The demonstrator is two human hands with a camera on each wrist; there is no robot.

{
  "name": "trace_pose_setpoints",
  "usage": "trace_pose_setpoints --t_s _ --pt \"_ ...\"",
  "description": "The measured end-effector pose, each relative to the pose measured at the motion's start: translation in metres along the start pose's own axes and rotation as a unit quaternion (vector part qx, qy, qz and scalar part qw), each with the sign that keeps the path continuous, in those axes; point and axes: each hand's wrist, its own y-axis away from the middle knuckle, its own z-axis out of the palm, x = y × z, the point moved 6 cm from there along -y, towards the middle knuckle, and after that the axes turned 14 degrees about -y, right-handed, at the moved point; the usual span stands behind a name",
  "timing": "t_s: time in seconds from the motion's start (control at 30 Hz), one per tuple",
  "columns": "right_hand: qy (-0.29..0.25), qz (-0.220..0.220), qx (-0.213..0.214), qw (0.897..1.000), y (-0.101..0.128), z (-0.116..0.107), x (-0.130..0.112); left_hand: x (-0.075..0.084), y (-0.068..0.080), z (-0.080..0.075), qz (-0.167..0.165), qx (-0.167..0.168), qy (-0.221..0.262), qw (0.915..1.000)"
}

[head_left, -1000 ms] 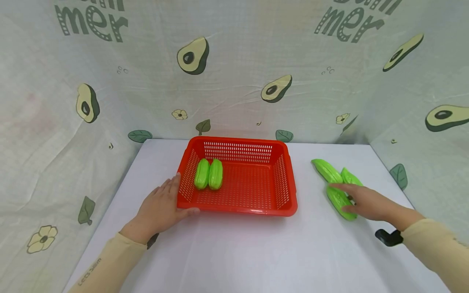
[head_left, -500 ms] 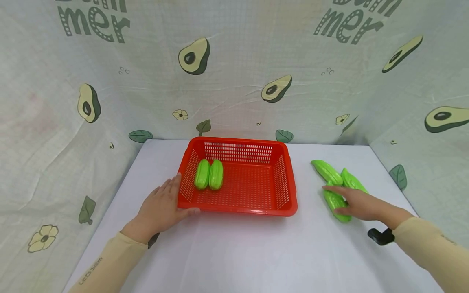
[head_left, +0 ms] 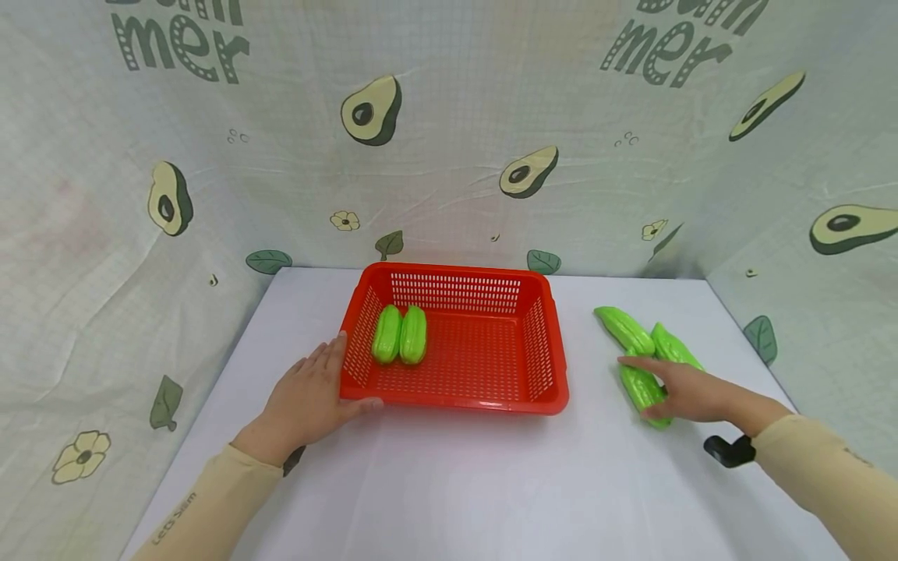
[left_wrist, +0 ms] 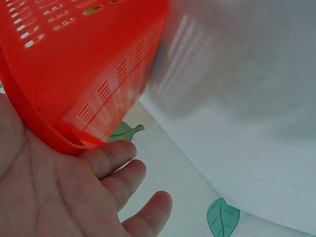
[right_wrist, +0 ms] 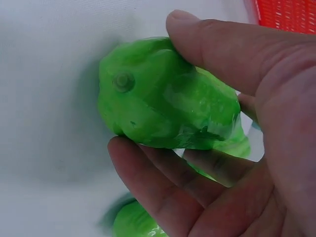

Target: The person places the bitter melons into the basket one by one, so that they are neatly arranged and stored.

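Held gourd (right_wrist: 143, 98) at 4 o'clock of red basket (head_left: 470, 360)

Right grip: closed on the held gourd. The right hand (head_left: 684, 389) sets thumb and fingers on opposite flanks, presumably because spanning the width secures a slick, rounded body. Whether it clears the bench (head_left: 449, 491) cannot be told. 2 loose gourds (head_left: 624, 330) lie close by, at its 11 and 1 o'clock.

Left grip: not clenched. The left hand (head_left: 305, 401) rests at the basket's 8 o'clock corner, fingers along the wall, apparently steadying it.

2 basket gourds (head_left: 413, 335) sit side by side, touching, towards 9 o'clock, seemingly to save space.

Materials: gourds glossy, ribbed, bright green; basket apparently moulded plastic, rectangular, slotted
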Motion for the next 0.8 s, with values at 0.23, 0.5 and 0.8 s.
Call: trace_pose_setpoints --t_s 0.23,0.5,0.8 --pt "-0.011 0.005 0.012 1.0 0.003 -0.007 -0.003 0.0 0.001 -0.001 -0.001 -0.001 0.0 1.0" --pt "-0.001 -0.041 0.044 0.998 0.011 -0.027 -0.014 0.001 0.001 0.0 0.0 0.003 0.002 1.0" --pt "-0.008 -0.084 0.06 0.995 0.012 -0.052 -0.03 0.001 0.001 0.0 -0.002 0.003 0.003 1.0"
